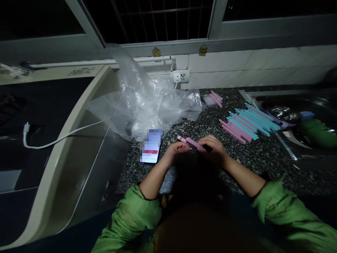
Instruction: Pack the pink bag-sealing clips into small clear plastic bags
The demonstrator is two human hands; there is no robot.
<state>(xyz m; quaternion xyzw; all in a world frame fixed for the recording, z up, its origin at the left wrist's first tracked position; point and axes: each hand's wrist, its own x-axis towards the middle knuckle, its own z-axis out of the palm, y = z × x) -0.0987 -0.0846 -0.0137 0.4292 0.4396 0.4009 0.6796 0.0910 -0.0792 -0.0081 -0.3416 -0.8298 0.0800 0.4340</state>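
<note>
Between my hands is a slim pink plastic stick point(194, 143), held slanting, with a narrower tip at its left end; I cannot tell whether it is one piece or two together. My left hand point(176, 151) pinches it near the left end, and my right hand point(213, 149) grips its right end. To the right on the speckled counter lies a spread pile of similar pink and light blue sticks point(249, 123). Farther back, a few pink sticks point(216, 99) rest beside a small clear wrapper point(208, 99).
A large crumpled clear plastic bag point(158, 105) covers the back left of the counter. A lit phone point(152, 147) lies left of my hands. At right is a sink point(284, 151) with dishes. A white cable point(65, 135) crosses the stove-like unit at left. A charger point(177, 77) sits in the wall socket.
</note>
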